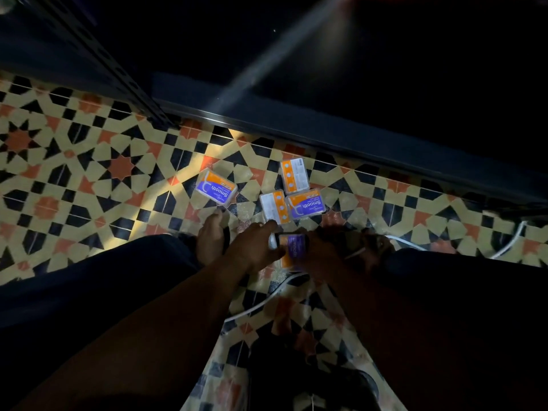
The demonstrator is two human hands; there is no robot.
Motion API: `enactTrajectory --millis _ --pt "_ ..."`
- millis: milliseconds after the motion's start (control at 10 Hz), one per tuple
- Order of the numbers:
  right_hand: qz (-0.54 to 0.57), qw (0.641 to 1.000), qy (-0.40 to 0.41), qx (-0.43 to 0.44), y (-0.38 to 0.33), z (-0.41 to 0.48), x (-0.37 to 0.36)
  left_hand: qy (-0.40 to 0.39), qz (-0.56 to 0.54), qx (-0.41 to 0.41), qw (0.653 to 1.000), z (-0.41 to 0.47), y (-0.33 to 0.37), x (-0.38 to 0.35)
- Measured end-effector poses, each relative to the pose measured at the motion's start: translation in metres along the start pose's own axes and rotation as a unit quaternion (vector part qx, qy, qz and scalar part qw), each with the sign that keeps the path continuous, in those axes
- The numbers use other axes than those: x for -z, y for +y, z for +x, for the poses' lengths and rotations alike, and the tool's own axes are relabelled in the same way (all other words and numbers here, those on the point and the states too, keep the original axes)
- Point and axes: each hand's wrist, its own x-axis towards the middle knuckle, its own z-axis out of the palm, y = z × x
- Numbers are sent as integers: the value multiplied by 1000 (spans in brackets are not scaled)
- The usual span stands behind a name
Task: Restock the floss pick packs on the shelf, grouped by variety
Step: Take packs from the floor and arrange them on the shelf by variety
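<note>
My left hand [255, 247] grasps one purple-and-orange plastic floss pick pack [292, 247] above the patterned tile floor [89, 173], probably to collect one variety together. My right hand [321, 252] is in shadow, so I cannot tell its grip.

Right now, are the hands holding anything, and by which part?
A floss pack, gripped between both hands: left hand on its left edge, right hand on its right edge. Fingers are blurred.

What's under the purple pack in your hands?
Under the purple-and-orange floss pick pack show patterned floor tiles and a white cable. The left hand and right hand gripping it cover the rest, so another pack beneath cannot be ruled out.
</note>
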Motion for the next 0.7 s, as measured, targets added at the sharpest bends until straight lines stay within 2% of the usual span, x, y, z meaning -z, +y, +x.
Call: enactTrajectory --millis 200,300,400,700 --pt "50 998 -1 -32 -4 -4 -25 21 -23 13 999 7 -8 5" --pt "70 997 -5 -38 -2 0 -31 34 -80 44 995 7 -15 10" --pt "25 998 2 -49 -2 3 -31 43 -115 75 990 9 -23 12" --pt "58 995 35 -68 -12 6 -40 68 -149 84 983 5 -25 12"
